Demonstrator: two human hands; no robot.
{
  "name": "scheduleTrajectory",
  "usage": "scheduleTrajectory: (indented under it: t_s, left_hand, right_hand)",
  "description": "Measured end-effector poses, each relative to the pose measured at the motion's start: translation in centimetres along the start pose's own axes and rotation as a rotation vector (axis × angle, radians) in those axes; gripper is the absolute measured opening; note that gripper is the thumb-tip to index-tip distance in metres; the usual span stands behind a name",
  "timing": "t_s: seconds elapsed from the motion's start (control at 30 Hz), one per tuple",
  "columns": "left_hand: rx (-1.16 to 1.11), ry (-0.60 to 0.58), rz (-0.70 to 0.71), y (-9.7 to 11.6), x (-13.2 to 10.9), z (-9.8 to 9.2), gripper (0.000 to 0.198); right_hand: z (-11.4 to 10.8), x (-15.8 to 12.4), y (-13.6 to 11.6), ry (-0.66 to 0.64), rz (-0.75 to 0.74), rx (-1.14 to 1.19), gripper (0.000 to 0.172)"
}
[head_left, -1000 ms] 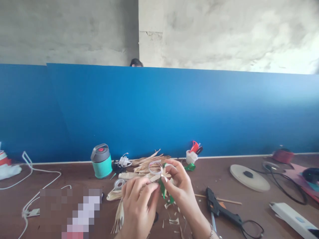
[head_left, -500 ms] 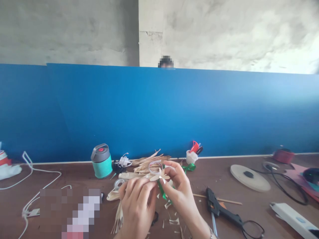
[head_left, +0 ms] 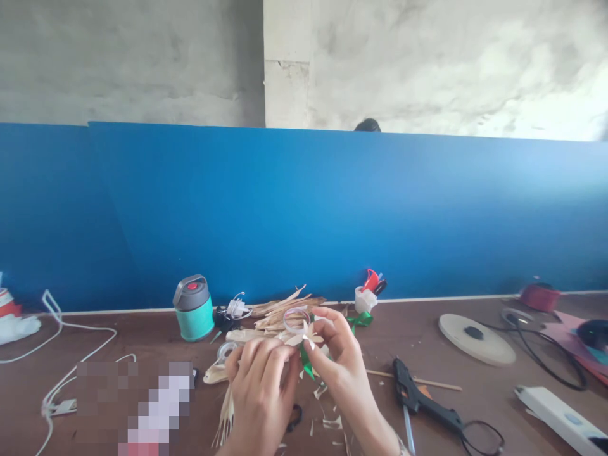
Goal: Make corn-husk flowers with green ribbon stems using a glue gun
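A small pale flower with pointed petals, like dried husk, sits between my two hands at the middle front. My right hand pinches its right side with the thumb and bent fingers, the index finger raised. From the left, my left hand closes on its lower left side with curled fingers; the tips are partly hidden. Green ribbon hangs just below the flower. Behind it shows a clear ring like a tape roll. Dried husks lie beyond, and pale scraps are scattered under my hands.
A black glue gun and a thin wooden stick lie to the right, near a white disc and a power strip. A teal flask and a white cup stand by the blue partition.
My hands and the flower have barely moved. Less green ribbon shows below the flower. Behind the partition, the top of a person's head has shifted right and lower.
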State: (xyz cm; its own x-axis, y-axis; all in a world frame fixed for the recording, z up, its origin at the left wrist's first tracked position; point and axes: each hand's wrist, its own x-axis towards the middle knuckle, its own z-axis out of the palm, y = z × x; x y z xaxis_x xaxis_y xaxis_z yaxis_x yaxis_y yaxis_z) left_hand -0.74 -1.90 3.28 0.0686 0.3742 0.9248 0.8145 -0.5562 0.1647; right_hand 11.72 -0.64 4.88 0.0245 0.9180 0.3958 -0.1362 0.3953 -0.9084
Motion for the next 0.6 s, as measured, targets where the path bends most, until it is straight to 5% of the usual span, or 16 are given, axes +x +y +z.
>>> scheduleTrajectory:
  t_s: [0.37,0.6]
  left_hand:
    - [-0.126,-0.019,-0.104,-0.23,-0.23,0.34,0.011]
    - [-0.63,-0.296,-0.799,-0.82,0.18,0.49,0.015]
  right_hand:
    - [-0.09,-0.03,0.16,0.011,-0.019,-0.044,0.031]
    - [-0.25,0.11,0.06,-0.023,0.018,-0.061,0.038]
